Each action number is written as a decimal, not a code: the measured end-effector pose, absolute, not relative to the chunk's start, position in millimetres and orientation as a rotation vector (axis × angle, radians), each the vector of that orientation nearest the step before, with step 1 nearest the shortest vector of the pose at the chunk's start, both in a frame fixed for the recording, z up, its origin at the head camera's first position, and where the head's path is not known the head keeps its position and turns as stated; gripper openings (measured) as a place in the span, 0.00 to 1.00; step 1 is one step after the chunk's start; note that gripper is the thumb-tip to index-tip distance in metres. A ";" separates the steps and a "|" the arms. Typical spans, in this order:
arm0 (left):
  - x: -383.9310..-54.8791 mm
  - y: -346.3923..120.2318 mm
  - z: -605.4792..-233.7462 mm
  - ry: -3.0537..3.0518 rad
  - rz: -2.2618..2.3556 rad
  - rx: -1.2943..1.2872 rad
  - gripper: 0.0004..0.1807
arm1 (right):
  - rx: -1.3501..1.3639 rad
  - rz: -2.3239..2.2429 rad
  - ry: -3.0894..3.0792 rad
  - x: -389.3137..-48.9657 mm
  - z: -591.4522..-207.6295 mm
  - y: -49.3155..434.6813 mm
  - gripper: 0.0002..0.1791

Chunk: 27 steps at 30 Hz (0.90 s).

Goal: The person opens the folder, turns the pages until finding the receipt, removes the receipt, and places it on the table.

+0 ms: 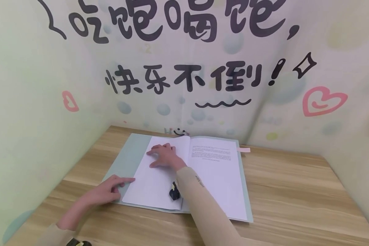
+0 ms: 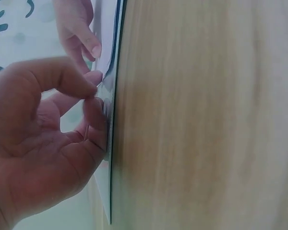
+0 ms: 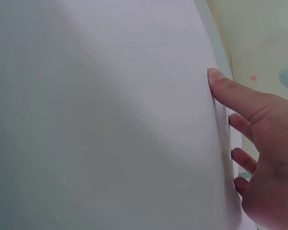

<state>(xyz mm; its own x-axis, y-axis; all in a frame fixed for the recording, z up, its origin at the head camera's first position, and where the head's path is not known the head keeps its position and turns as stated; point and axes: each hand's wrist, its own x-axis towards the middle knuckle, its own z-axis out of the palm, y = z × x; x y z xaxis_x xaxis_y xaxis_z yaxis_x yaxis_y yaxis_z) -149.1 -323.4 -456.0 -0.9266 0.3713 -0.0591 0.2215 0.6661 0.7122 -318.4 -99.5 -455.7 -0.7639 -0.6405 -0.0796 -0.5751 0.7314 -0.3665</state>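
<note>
two beige sleeves (image 1: 207, 208) reach over one wooden table (image 1: 295, 194) bearing one open folder (image 1: 127, 157). my right hand (image 1: 164, 155) rests, fingers spread, on its left page (image 1: 152, 188); my left hand (image 1: 110, 190), index straight, meets the page's edge; neither seems to grip anything. uneven pressing could crease it. one pink tab (image 1: 244, 150) juts out.
</note>
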 end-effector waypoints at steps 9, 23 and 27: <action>-146.1 -316.9 -456.6 2.725 1.128 0.486 0.31 | -0.966 -0.486 2.713 -315.2 -454.0 -95.9 0.30; -144.3 -314.2 -457.8 2.749 1.114 0.447 0.33 | -1.001 -0.625 2.705 -325.3 -439.0 -86.4 0.28; -144.1 -312.7 -456.8 2.751 1.110 0.415 0.32 | -0.982 -0.766 2.721 -329.6 -426.9 -74.1 0.28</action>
<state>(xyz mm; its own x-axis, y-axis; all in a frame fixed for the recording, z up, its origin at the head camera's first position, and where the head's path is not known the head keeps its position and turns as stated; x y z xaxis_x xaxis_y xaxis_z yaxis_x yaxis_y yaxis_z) -144.1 -312.7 -456.8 -0.9511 0.3072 -0.0314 0.1994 0.6887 0.6970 -329.6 -74.1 -426.9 -0.7745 -0.6318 0.0318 -0.5556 0.6553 -0.5117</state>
